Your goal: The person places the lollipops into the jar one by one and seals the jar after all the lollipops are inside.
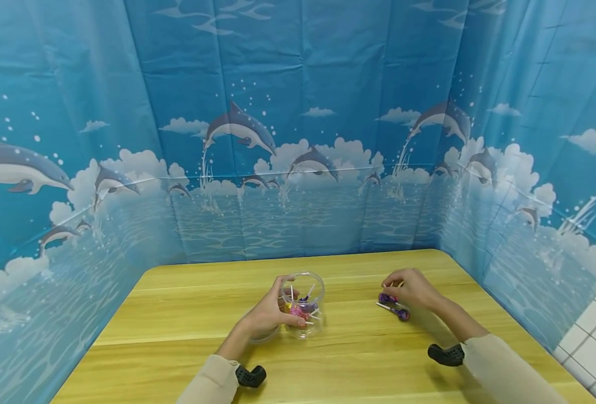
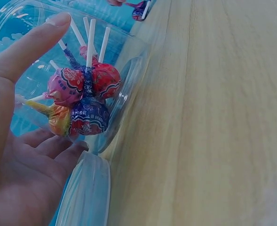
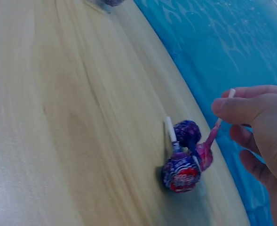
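Observation:
My left hand (image 1: 269, 313) grips a clear plastic jar (image 1: 303, 333) standing on the table, thumb on one side and fingers round the other. Inside lie several wrapped lollipops, among them a blue one (image 2: 89, 117), a pink one (image 2: 65, 87), a red one (image 2: 106, 80) and a yellow one (image 2: 59, 120). Over at the right, my right hand (image 1: 412, 289) pinches the white stick of a pink lollipop (image 3: 204, 156) between thumb and forefinger. Against it on the table are two purple lollipops, one nearer (image 3: 181, 175) and one behind (image 3: 187, 132).
A round clear lid (image 2: 84, 190) lies beside the jar, partly hidden under the left hand in the head view. The yellow wood-grain table (image 1: 348, 365) backs onto a blue dolphin-print curtain (image 1: 303, 224). White tiles (image 1: 592, 342) show at the far right.

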Available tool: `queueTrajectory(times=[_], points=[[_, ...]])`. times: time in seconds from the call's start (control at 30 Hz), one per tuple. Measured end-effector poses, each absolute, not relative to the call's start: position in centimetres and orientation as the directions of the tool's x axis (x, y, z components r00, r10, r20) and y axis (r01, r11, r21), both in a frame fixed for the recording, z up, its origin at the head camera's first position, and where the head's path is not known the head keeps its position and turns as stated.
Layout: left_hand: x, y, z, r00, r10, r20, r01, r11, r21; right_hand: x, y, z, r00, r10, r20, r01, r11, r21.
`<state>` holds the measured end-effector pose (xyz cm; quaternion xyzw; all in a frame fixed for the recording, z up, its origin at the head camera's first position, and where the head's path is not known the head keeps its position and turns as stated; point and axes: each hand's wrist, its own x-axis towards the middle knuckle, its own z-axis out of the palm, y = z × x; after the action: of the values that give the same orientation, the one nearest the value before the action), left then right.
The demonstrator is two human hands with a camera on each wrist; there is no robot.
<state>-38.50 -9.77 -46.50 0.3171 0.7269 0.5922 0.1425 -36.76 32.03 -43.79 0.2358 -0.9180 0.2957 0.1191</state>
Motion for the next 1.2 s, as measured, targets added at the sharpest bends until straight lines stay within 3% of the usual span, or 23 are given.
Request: queueTrajectory(times=[0.17, 0.33, 0.53, 0.73, 1.2], points=[[-38.5, -9.7, -46.5, -0.759, 0.628, 0.171, 0.302, 0.107, 0.947, -36.7, 32.1, -43.0, -0.865, -0.314, 0.392, -0.475, 0.764, -0.437], [-38.5, -9.7, -46.6, -0.767, 0.621, 0.163, 0.300, 0.122, 0.946, -36.7, 32.2, -42.9, -0.874, -0.240, 0.422, -0.436, 0.773, -0.462], [-38.5, -9.7, -46.7, -0.768, 0.618, 0.167, 0.300, 0.117, 0.947, -36.5, 31.8, -42.6, -0.890, -0.146, 0.432, -0.389, 0.739, -0.551], [-38.4, -9.8, -46.7, -0.766, 0.621, 0.167, 0.301, 0.116, 0.947, -36.4, 31.0, -42.2, -0.929, -0.064, 0.365, -0.314, 0.660, -0.683], [-38.4, -9.7, -46.6, -0.764, 0.621, 0.175, 0.311, 0.117, 0.943, -36.5, 27.2, -39.8, -0.942, -0.124, 0.313, -0.334, 0.463, -0.821]])
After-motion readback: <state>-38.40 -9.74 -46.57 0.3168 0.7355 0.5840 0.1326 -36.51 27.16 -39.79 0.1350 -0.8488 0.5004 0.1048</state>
